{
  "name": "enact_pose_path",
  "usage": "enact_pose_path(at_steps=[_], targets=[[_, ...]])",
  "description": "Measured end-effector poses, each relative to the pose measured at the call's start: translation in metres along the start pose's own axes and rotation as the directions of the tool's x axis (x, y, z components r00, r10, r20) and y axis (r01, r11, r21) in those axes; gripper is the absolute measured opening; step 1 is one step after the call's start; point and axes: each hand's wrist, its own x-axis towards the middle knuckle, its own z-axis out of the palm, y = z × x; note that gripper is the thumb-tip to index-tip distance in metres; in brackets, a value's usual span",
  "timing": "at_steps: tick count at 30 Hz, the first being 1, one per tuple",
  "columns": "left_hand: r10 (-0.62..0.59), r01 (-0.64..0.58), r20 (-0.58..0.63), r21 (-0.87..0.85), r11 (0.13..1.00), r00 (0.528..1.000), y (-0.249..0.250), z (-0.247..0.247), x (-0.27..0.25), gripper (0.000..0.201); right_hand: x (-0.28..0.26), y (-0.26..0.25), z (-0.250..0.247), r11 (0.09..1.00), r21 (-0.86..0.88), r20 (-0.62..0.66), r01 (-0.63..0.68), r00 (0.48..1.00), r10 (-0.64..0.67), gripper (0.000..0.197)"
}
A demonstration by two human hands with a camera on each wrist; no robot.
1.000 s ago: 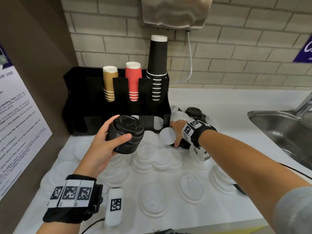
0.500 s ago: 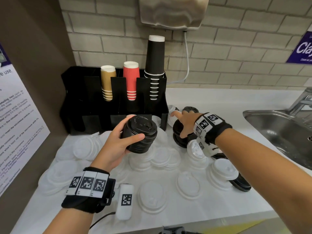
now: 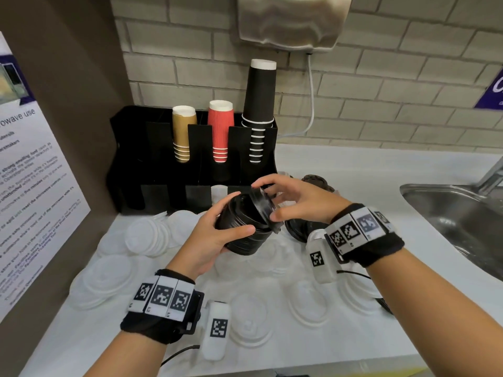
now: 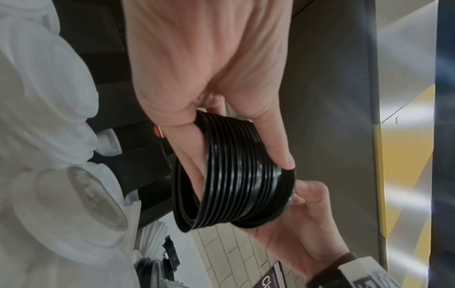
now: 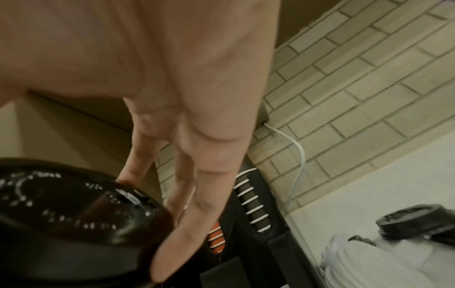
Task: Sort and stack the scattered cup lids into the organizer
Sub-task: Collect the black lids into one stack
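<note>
Head view: the left hand (image 3: pixel 209 238) wraps a stack (image 3: pixel 245 227) of black lids, thumb in front and fingers behind, held above the worktop (image 3: pixel 353 170) just before the organizer (image 3: pixel 130 164). The right hand (image 3: pixel 296 202) pinches one black lid (image 3: pixel 262 204) by its rim and tilts it onto the stack's top. I judge the step to be gathering black lids; next the lid must be squared and pressed to nest. White lids (image 3: pixel 141 235) lie scattered around, and more black lids (image 3: pixel 302 227) lie to the right.

Left wrist view: curled fingers (image 4: pixel 278 144) and thumb clamp the stack (image 4: pixel 236 175) across its ribbed rims; the right hand (image 4: pixel 302 222) cups its far end.

Right wrist view: the fingers (image 5: pixel 192 220) reach long past the lid's (image 5: pixel 74 210) edge; the thumb is hidden. Both wrists hang clear of the worktop.
</note>
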Motion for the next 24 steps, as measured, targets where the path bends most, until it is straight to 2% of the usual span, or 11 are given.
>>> enact_pose_path(at_steps=[4,7,12,17,20,24], targets=[[0.008,-0.008,0.002,0.097,0.995,1.0,0.002,0.002,-0.001,0.076,0.002,-0.001,0.002,0.988,-0.146,0.01,0.041,0.999,-0.04,0.059],[0.009,-0.01,0.005,0.125,0.992,1.0,0.003,0.004,-0.002,0.082,0.005,-0.003,0.003,0.977,-0.202,0.042,0.073,0.997,-0.066,0.059],[0.017,-0.017,0.0,0.111,0.994,1.0,0.005,0.006,-0.003,0.08,0.007,-0.006,0.006,0.969,-0.215,0.051,0.122,0.992,-0.113,0.059],[0.005,-0.002,-0.02,0.106,0.994,1.0,0.003,0.007,-0.002,0.085,0.01,-0.006,0.004,0.961,-0.259,0.061,0.101,0.994,-0.088,0.059],[0.01,-0.01,0.003,0.089,0.996,1.0,0.004,0.008,-0.002,0.078,0.011,-0.005,0.004,0.958,-0.263,0.057,0.113,0.993,-0.101,0.058],[0.021,-0.02,-0.01,0.104,0.994,1.0,0.006,0.01,0.001,0.078,0.014,-0.005,0.003,0.973,-0.228,0.028,0.045,0.999,-0.04,0.059]])
